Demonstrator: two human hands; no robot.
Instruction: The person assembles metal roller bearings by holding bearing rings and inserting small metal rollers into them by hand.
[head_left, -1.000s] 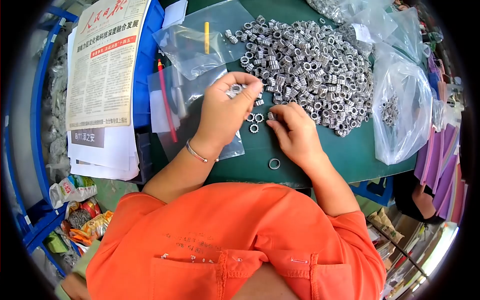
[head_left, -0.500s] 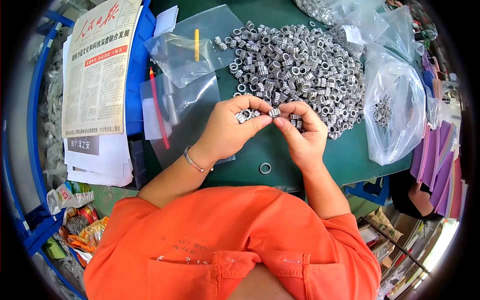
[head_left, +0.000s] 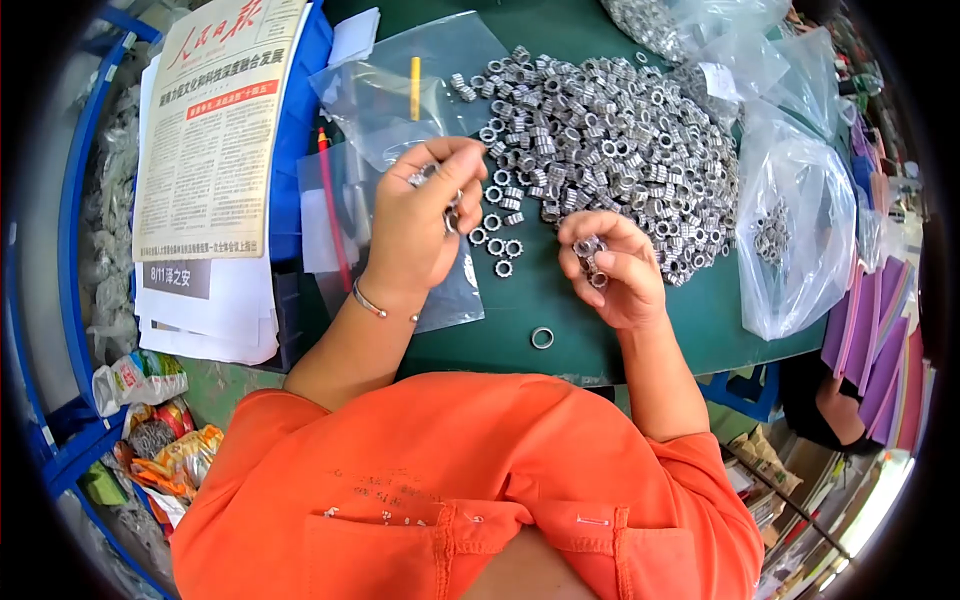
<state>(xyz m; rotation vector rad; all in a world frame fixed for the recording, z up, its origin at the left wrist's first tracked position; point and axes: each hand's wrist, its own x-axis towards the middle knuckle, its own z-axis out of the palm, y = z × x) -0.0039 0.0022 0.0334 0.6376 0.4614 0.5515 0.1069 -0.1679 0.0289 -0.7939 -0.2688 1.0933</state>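
Note:
A large heap of small toothed metal rings point(head_left: 620, 150) lies on the green table point(head_left: 480, 345). My left hand point(head_left: 428, 215), left of the heap, is curled around several metal rings point(head_left: 452, 215). At the heap's lower edge my right hand point(head_left: 618, 265) holds a few metal rings point(head_left: 590, 258) between thumb and fingers. Several loose rings point(head_left: 503, 247) lie on the table between the hands. One wider, smooth ring point(head_left: 542, 338) lies apart near the front edge.
Clear plastic bags point(head_left: 410, 85) with a yellow marker point(head_left: 415, 88) and a red pen point(head_left: 332, 210) lie left. A newspaper point(head_left: 210, 130) covers a blue bin point(head_left: 293, 150). A clear bag of rings point(head_left: 795, 220) lies right. Part of another person point(head_left: 840, 405) shows at far right.
My hands, together half a second ago, have moved apart, the left one up and leftward. Rings now show in my right hand, and the loose rings between the hands are visible again.

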